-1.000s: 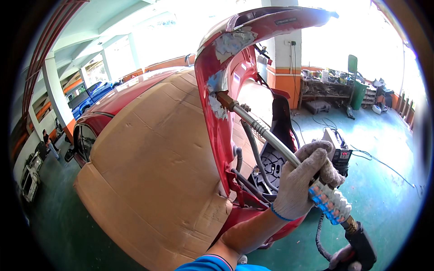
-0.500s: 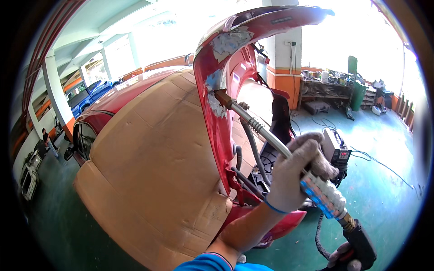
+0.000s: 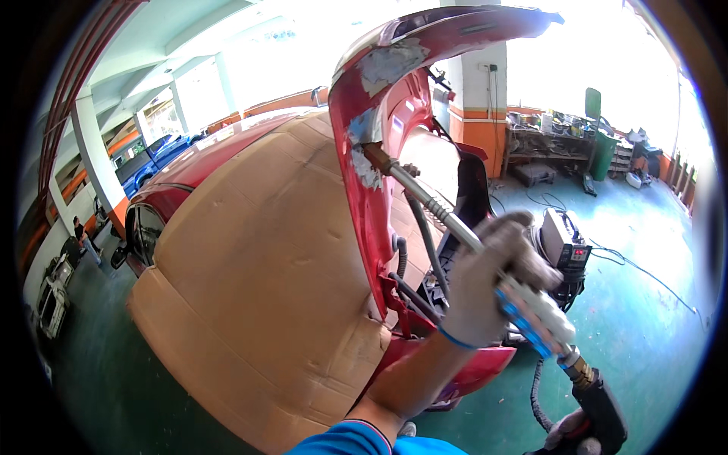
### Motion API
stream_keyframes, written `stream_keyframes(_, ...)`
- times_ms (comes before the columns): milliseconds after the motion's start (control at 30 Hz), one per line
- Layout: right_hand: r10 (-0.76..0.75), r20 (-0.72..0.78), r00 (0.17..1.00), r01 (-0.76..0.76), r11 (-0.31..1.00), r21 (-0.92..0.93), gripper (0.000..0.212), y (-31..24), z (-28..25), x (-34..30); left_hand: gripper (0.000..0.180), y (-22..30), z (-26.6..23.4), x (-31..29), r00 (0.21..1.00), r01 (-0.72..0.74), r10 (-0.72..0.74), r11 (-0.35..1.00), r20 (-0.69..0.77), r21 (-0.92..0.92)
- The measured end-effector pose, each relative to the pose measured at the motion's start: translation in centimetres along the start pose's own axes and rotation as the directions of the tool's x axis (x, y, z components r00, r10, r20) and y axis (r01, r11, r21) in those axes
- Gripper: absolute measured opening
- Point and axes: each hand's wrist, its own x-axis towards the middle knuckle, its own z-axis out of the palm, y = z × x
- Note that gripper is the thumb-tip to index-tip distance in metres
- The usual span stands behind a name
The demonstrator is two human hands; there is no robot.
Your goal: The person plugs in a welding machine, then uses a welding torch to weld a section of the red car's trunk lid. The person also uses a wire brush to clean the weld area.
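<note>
My left hand [image 3: 489,277], in a pale work glove, is closed around the metal shaft of a slide-hammer dent puller [image 3: 440,211]. Below that hand a thick silver sleeve with a blue stripe [image 3: 537,318] sits on the shaft. At the lower right my gloved right hand [image 3: 572,436] wraps the tool's black pistol-shaped handle [image 3: 603,406], partly cut off by the picture's edge. The copper-brown tip [image 3: 375,157] meets the raised red car hood [image 3: 364,227] beside a scraped grey patch [image 3: 368,171]. A larger grey patch [image 3: 390,64] lies higher on the hood.
Brown cardboard [image 3: 265,280] covers much of the red car. Right of the hood stands a boxy machine with a red display [image 3: 565,239], its cable on the green floor. A cluttered workbench [image 3: 546,144] and green bin [image 3: 604,155] stand behind. A person [image 3: 85,239] is far left.
The view has shifted slightly. My left hand sits a little farther up and left along the tool, and the handle has moved slightly with it. The tip stays at the hood.
</note>
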Motion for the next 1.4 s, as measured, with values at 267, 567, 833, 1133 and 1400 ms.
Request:
stream_keyframes(267, 0.024, 0.037, 0.999, -0.023, 1.0, -0.021, 0.087, 0.3, -0.3, 0.6, 0.031, 0.3, 0.8, -2.1, 0.996, 0.076, -0.087, 0.971, -0.037, -0.229)
stream_keyframes(567, 0.003, 0.041, 0.999, 0.002, 0.995, -0.098, 0.083, -0.2, -0.4, 0.5, 0.026, 9.6, -6.0, 7.3, 0.914, -0.234, 0.094, 0.917, -0.394, -0.324)
stream_keyframes(833, -0.324, -0.322, 0.89, 0.416, 0.867, 0.276, 0.064, 4.6, 0.9, 0.4, 0.039, 7.8, -8.0, 9.1, 0.869, 0.204, 0.371, 0.333, 0.326, -0.921)
stream_keyframes(1133, 0.038, -0.033, 0.999, -0.043, 0.985, -0.167, 0.058, -0.4, -0.7, 1.6, 0.02, 7.7, -4.8, 6.9, 0.843, -0.304, 0.265, 0.953, -0.468, -0.009)
stream_keyframes(1400, 0.067, -0.03, 0.997, -0.07, 0.992, -0.108, 0.057, 0.2, -0.3, 2.5, 0.019, 8.1, -5.3, 8.3, 0.854, -0.32, 0.309, 0.946, -0.418, 0.044)
